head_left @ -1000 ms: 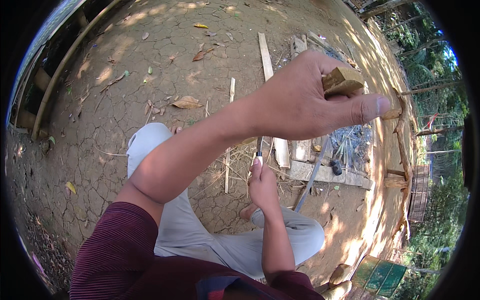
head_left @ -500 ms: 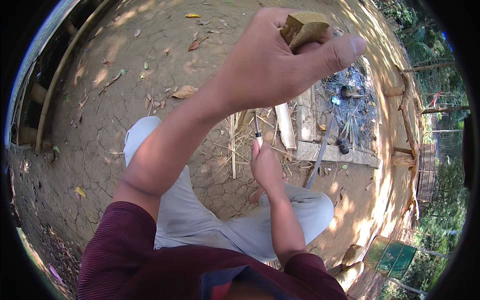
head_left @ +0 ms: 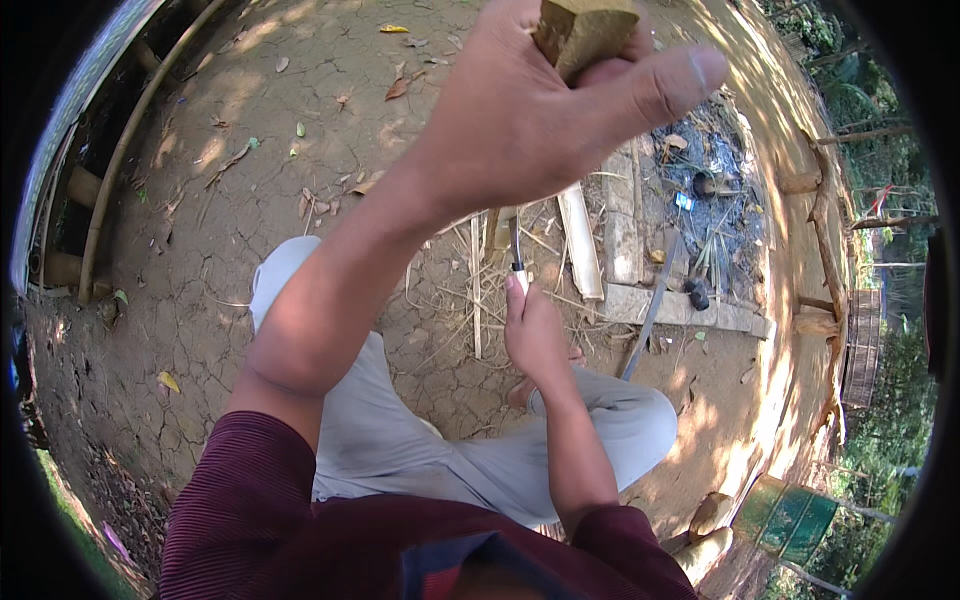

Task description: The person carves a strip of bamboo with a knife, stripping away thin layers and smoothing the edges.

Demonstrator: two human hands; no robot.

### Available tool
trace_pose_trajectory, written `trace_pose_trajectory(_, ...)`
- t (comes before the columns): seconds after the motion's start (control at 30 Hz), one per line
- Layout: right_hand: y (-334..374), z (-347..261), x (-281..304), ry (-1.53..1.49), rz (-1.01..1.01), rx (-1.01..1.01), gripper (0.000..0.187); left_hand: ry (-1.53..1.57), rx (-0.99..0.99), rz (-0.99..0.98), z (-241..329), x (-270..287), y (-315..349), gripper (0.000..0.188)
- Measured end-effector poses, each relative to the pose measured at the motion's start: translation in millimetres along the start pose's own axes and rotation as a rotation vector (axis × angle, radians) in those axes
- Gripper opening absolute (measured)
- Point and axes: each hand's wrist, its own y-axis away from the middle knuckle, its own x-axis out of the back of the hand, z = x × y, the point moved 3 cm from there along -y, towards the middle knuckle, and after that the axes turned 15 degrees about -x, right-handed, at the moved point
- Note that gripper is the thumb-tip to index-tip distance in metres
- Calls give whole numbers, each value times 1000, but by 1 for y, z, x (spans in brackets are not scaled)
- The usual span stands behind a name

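Raised close to the camera, my left hand [head_left: 520, 130] is closed around a yellow-brown piece of wood or bamboo [head_left: 585, 35], whose squared end points up, thumb stretched to the right. My right hand [head_left: 536, 330], lower down in front of my crossed legs, grips a knife [head_left: 519, 275] by its pale handle. Its thin blade points away from me and lies close beside a yellowish strip [head_left: 496, 235] under my left wrist. Whether that strip is the lower part of the held piece is hidden by my left hand and forearm.
Thin shavings [head_left: 475, 300] litter the cracked dirt floor. A pale split bamboo length [head_left: 580, 240] lies to the right, near a long machete-like blade [head_left: 650, 310] by my right knee. Beyond is an ash-filled hearth [head_left: 715, 220] edged with blocks [head_left: 690, 312]. A bamboo rail [head_left: 125, 150] runs at left.
My left hand has moved slightly up and left in view with the wood piece. The ground has shifted a little to the right. Both grips stay the same.
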Motion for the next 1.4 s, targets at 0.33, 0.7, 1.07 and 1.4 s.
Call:
trace_pose_trajectory(0.33,22,12,28,-496,-352,-172,48,105,94,-26,-5,5,-2,45)
trace_pose_trajectory(0.7,53,-15,62,-1080,213,250,35,-25,31,36,-7,14,-8,43)
trace_pose_trajectory(1.07,-3,44,10,-606,-569,-341,38,48,265,95,13,3,-7,45)
trace_pose_trajectory(1.4,32,6,30,-630,218,312,46,49,221,102,-3,8,-5,46)
